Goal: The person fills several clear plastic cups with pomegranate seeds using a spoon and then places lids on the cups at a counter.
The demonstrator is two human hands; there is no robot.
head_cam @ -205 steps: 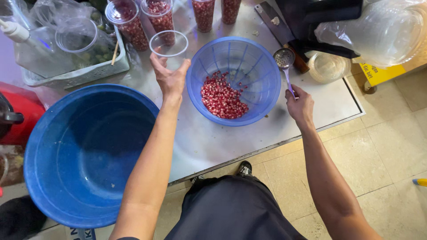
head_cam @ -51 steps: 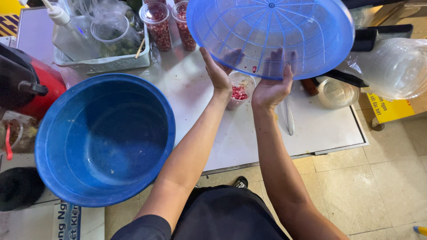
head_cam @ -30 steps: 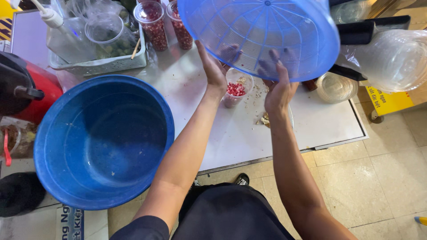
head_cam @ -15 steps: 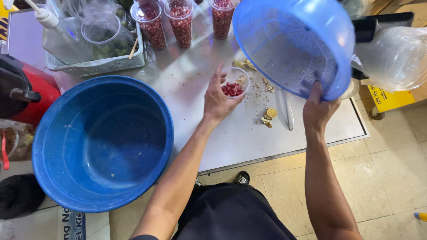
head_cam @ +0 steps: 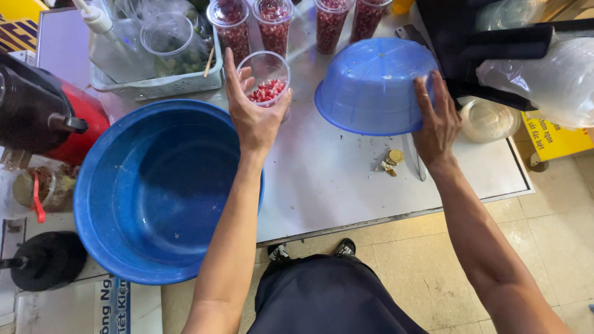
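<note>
Left hand [head_cam: 253, 117], centre of frame: grip clamped round a clear cup [head_cam: 265, 77] with a shallow layer of red seeds at its bottom. Cup held just over the white table [head_cam: 322, 179], above the far rim of the big blue tub [head_cam: 158, 188].

Right hand [head_cam: 436, 124], right of centre: fingers closed on the rim of an upturned blue colander [head_cam: 374, 83], tilted, its far edge on or close to the table; cannot tell which.

Risks, as judged:
- Cup held from the side and leaning slightly; a slip would scatter seeds on the table or into the tub.
- Colander gripped at one edge only; if it swings left it could strike the cup, or the filled cups [head_cam: 275, 25] standing in a row at top centre.
- Peel scraps [head_cam: 391, 162] lie just beside the right wrist and could be dragged off the table.

Around: tray [head_cam: 154, 80] of clear cups and a squeeze bottle upper left; red-and-black appliance [head_cam: 43, 114] far left; dark machine [head_cam: 489, 37] and clear bags upper right, crowding the colander's right side.
</note>
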